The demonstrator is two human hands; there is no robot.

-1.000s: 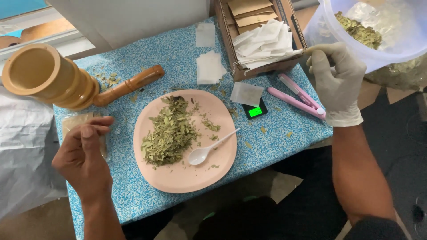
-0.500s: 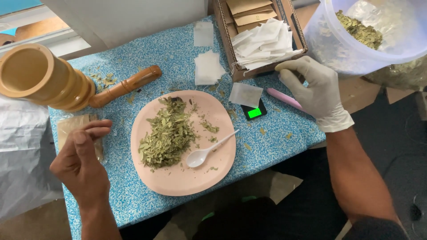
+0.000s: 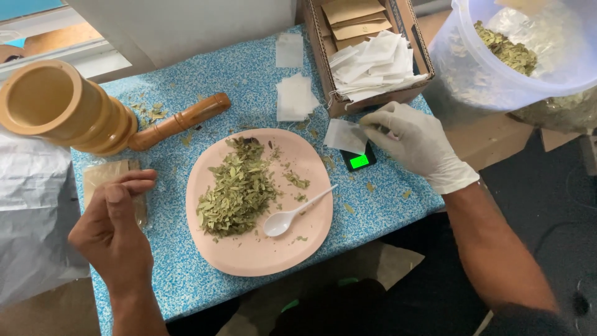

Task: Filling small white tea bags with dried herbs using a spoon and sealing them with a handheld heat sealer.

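One blue speckled table (image 3: 249, 81) carries my pink plate (image 3: 249, 252) of dried leaves (image 3: 236, 190), a wooden mortar (image 3: 59, 106) and a small scale (image 3: 360, 160). My gloved right hand (image 3: 416, 143) pinches a white sachet (image 3: 345, 135) lying on the scale; my bare left hand (image 3: 115, 233) hovers loosely curled, holding nothing, over a brown packet (image 3: 102, 174).

small white paper sachet (image 3: 344, 135) lies flat atop the green-lit pocket scale (image 3: 360, 160).

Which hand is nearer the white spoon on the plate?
Right. The gloved right hand is up and right of the spoon, by the scale; the bare left hand is farther, beyond the plate's left edge.
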